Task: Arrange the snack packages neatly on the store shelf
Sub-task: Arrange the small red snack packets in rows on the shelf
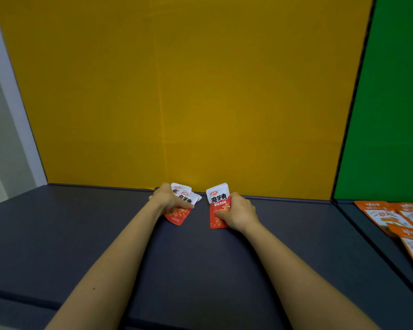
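Observation:
Both my arms reach to the back of a dark grey shelf (105,234). My left hand (168,198) grips a small overlapping bunch of red-and-white snack packets (184,206), with the thumb across their fronts. To its right, my right hand (239,214) holds a single red-and-white snack packet (218,198) by its right side, thumb on its red lower half. That packet stands nearly upright, close to the yellow back wall (188,91). A narrow gap separates the two lots of packets.
Several orange snack packages (405,222) lie overlapping on the adjoining shelf section at the right, in front of a green back panel (391,103). A dark divider edge (358,229) separates the two sections. A white upright (14,103) borders the shelf on the left.

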`<action>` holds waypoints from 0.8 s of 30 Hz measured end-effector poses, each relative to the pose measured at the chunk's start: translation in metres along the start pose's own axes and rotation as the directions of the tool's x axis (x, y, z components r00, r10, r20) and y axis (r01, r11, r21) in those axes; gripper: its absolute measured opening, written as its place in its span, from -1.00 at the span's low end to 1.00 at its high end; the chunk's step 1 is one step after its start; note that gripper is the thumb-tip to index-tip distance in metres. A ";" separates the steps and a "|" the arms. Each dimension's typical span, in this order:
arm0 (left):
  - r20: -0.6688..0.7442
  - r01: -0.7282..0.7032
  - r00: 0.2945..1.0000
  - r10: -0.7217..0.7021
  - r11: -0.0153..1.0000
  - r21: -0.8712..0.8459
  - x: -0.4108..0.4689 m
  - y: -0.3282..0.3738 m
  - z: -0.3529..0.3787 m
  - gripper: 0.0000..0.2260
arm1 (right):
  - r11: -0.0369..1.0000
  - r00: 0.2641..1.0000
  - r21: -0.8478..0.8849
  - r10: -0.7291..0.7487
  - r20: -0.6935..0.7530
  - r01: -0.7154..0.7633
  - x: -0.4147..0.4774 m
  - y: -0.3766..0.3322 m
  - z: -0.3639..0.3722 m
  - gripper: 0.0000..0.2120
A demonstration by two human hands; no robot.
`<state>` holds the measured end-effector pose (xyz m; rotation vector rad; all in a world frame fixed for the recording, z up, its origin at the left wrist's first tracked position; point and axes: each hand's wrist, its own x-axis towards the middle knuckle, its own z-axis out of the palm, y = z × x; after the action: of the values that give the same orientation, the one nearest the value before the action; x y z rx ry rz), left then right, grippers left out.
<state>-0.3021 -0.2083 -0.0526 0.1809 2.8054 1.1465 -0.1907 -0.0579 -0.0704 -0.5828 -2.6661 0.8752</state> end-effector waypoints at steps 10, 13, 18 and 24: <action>-0.113 -0.222 0.972 0.208 0.966 -0.129 -0.027 0.001 0.009 -0.44 | 0.990 0.996 0.109 0.087 0.023 -0.090 -0.006 0.005 -0.020 -0.65; -0.206 -0.240 0.963 0.174 0.901 -0.361 -0.036 0.000 0.005 -0.55 | 0.966 0.995 0.236 0.102 0.013 -0.102 -0.012 0.004 -0.025 -0.67; -0.152 -0.219 0.975 0.159 0.759 -0.613 -0.065 0.032 0.015 -0.62 | 0.911 0.994 0.411 0.071 -0.079 -0.032 -0.025 0.006 -0.052 -0.70; -0.053 -0.172 0.978 0.203 0.632 -0.756 -0.124 0.097 0.048 -0.64 | 0.871 0.986 0.487 0.013 -0.164 0.069 -0.057 0.044 -0.130 -0.77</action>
<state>-0.1656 -0.1250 -0.0120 0.4092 2.0379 2.2197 -0.0790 0.0136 -0.0038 -0.4610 -2.1726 1.3714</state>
